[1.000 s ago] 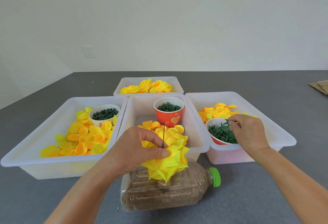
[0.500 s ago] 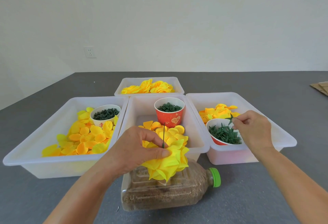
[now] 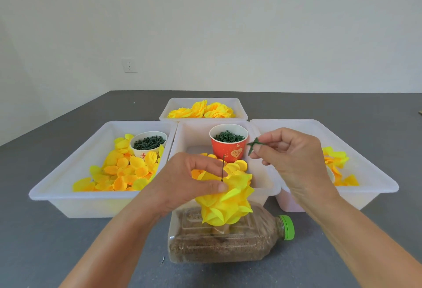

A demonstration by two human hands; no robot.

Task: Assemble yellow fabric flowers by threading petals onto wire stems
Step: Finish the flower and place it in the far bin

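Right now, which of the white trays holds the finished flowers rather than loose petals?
The far tray, the one set behind the other three. It holds full ruffled yellow flowers, while the left tray, middle tray and right tray hold loose petals.

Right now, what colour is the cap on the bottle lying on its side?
Bright green cap, seen in the head view.

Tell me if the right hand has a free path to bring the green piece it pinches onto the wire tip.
Probably yes. The right hand pinches the green piece just up and right of the wire tip, which stands bare above the petals. The left hand holds lower down.
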